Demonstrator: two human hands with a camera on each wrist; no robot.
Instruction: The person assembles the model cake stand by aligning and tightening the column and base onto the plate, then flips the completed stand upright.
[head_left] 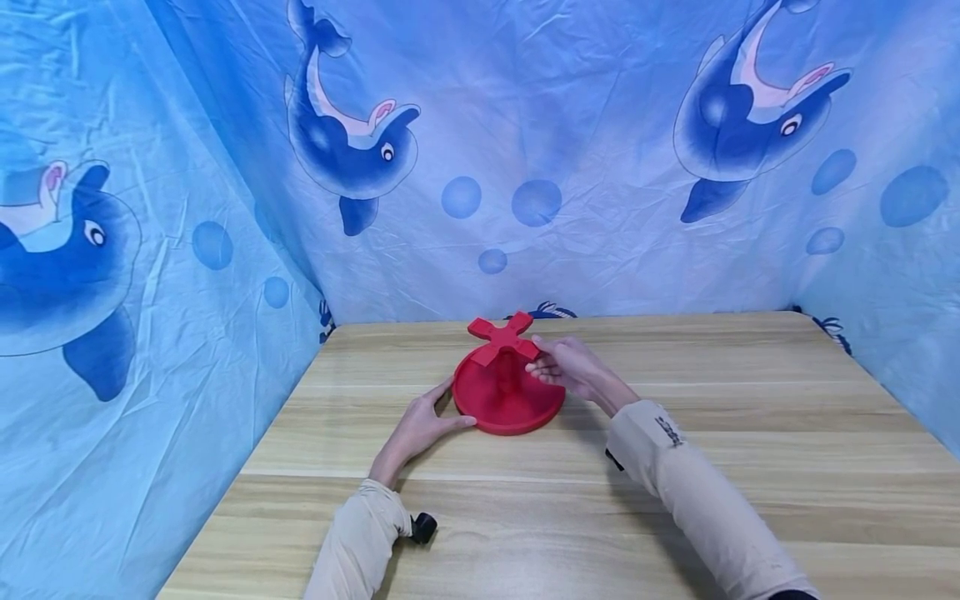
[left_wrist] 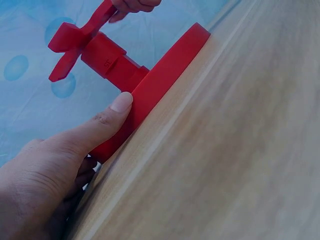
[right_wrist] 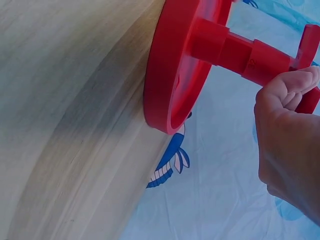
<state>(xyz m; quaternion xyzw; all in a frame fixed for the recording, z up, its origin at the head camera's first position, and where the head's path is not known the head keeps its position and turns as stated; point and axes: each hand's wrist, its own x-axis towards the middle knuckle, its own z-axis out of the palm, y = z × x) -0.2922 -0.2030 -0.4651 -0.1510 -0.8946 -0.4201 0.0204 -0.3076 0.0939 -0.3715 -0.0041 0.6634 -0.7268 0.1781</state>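
Note:
A red round base (head_left: 480, 398) with a raised rim stands on the table. From its middle rises a red post (left_wrist: 112, 62) in stepped sections, topped by a red cross-shaped piece (head_left: 501, 336) with four flat arms. My left hand (head_left: 420, 423) holds the rim at the near left, its thumb (left_wrist: 112, 110) against the outer wall and the other fingers round the far side, partly hidden. My right hand (head_left: 576, 367) pinches the cross's near-right arm, other fingers curled beneath, as the right wrist view also shows. The base sits flat and the post is upright.
The wood-grain table (head_left: 712, 400) spreads out on every side of the base. Blue cloth (head_left: 600, 250) printed with dolphins and bubbles hangs behind the table and at both sides. Each wrist carries a small black device (head_left: 423, 527) at a beige sleeve.

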